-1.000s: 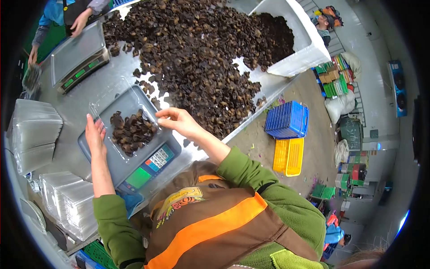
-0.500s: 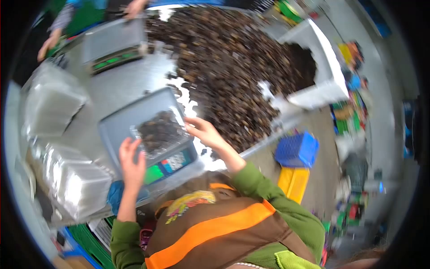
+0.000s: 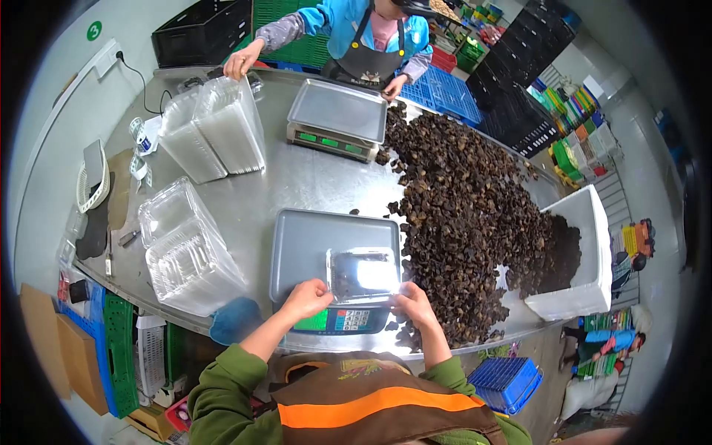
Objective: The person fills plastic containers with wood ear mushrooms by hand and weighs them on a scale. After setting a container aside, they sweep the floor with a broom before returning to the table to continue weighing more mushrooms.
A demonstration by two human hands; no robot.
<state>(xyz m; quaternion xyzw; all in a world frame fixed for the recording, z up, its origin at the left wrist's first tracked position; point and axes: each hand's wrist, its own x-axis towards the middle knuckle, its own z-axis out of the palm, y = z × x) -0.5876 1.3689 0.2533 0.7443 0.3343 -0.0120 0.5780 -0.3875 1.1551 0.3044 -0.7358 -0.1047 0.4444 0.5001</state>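
A clear plastic box [image 3: 362, 273] lies over the grey pan [image 3: 293, 241] of the near scale. Glare covers much of its top, and dark contents show faintly at its left. My left hand [image 3: 308, 299] is closed, fingertips pinching the box's near left corner. At the near right corner, my right hand [image 3: 415, 304] grips the rim between thumb and fingers. Below the box show the scale's green display [image 3: 311, 320] and keypad [image 3: 351, 320]. Beside my right hand spreads a big heap of dark brown pieces [image 3: 467, 215] resembling wood ear mushrooms.
A white foam box [image 3: 593, 245] lies tipped at the heap's right. Stacked clear boxes [image 3: 194, 259] stand left, with another stack [image 3: 215, 130] behind. Across the metal table [image 3: 245, 200], a co-worker's hand [image 3: 243, 59] touches that back stack, near a second scale [image 3: 337, 111].
My view has swung and sharpened, bringing the co-worker into sight. My left hand, earlier with spread fingers at the box's side, now pinches its near corner; my right hand has shifted to the near right corner.
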